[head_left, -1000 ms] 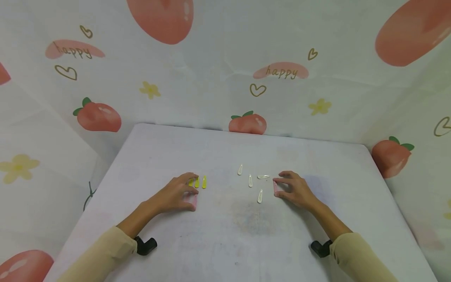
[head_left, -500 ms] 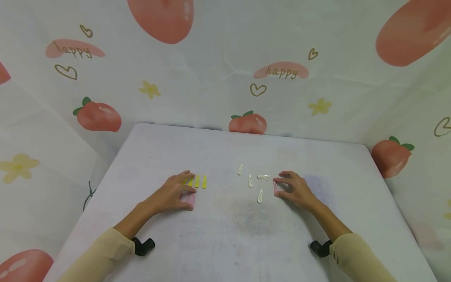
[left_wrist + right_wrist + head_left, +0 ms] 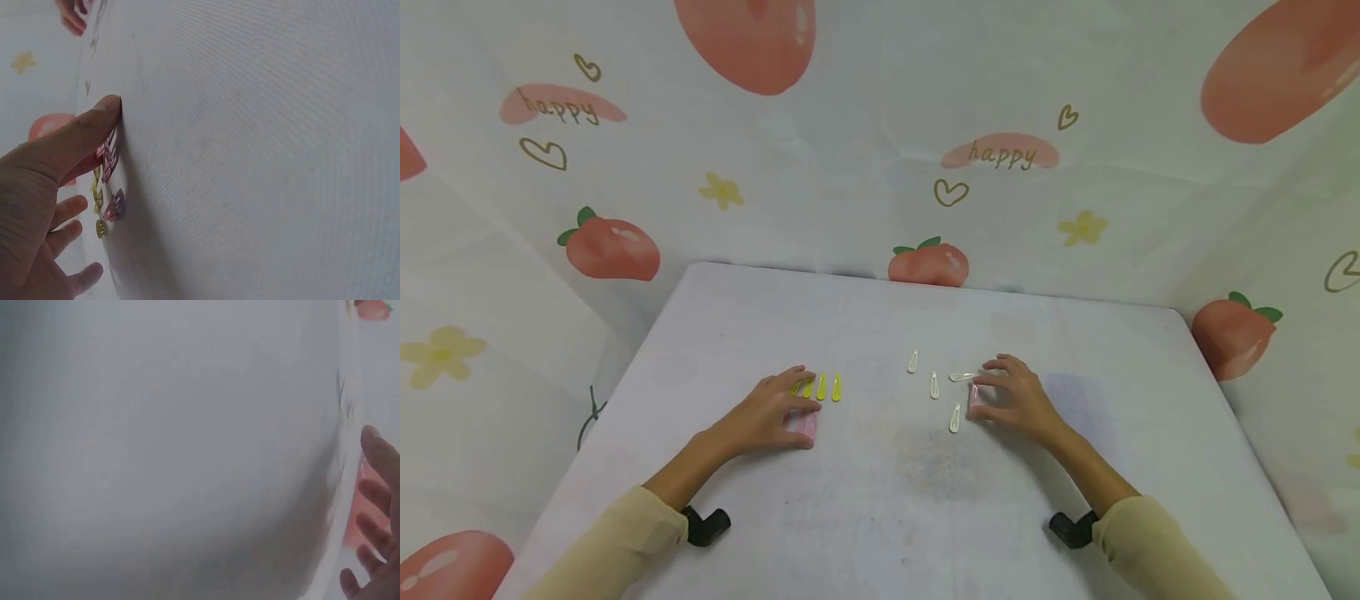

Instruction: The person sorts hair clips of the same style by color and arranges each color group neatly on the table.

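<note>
Four slim, white, teardrop-shaped hair clips [image 3: 934,385] are lying loose on the pale worktop [image 3: 880,533], one of them sideways and the rest pointing roughly away from the person. No line is showing among them, so I am counting them as a part that is left. Over on the left, at least four slim yellow hair clips [image 3: 821,387] are lying side by side in a neat row; that group is looking finished to me, though fingers are covering its left end. Just nearer than that row, the left hand [image 3: 765,417] is pinching a slim pink hair clip [image 3: 810,425] end to end between thumb and finger. In the left wrist view, more pink pieces [image 3: 114,207] are lying beside it, how many I cannot tell. So the pink group is apparently taking shape and is only partly done. Beside the white clips, the right hand [image 3: 1022,402] is gripping another pink clip [image 3: 974,396] between thumb and fingertip, well apart from the left group, so that one is looking like unfinished work.
</note>
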The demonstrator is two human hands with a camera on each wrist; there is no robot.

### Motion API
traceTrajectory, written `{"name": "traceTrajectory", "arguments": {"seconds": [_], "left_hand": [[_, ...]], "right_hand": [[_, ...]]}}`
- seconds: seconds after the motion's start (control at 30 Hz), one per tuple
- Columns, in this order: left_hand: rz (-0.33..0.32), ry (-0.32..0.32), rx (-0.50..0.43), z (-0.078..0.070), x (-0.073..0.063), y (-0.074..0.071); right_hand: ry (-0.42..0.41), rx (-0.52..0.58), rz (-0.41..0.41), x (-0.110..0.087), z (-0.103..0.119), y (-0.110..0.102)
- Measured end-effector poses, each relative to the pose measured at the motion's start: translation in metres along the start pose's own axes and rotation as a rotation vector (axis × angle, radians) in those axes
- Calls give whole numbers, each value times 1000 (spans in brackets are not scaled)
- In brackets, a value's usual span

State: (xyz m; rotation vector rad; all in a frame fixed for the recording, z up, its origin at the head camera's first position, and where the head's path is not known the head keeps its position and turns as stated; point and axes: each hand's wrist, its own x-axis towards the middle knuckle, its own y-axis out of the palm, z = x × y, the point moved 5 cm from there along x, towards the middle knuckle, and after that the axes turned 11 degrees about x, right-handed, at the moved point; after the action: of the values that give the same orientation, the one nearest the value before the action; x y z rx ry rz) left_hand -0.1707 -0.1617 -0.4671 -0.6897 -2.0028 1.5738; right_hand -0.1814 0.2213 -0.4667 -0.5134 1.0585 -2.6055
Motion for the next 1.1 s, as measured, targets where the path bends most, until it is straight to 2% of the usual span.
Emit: {"name": "traceTrajectory", "arguments": {"seconds": [0.2, 0.37, 0.67, 0.83, 1.1], "left_hand": [[0, 5, 3, 0, 0, 0], [2, 3, 15, -1, 0, 0], [22, 16, 54, -1, 1, 1], [11, 31, 56, 0, 2, -2], [7, 38, 71, 1, 2, -2]], "right_hand": [[-66, 67, 25, 13, 37, 29], [-110, 38, 92, 26, 69, 62], [-74, -43, 225, 46, 101, 115], [-101, -87, 253, 52, 114, 131], [-141, -144, 264, 60, 130, 143]]}}
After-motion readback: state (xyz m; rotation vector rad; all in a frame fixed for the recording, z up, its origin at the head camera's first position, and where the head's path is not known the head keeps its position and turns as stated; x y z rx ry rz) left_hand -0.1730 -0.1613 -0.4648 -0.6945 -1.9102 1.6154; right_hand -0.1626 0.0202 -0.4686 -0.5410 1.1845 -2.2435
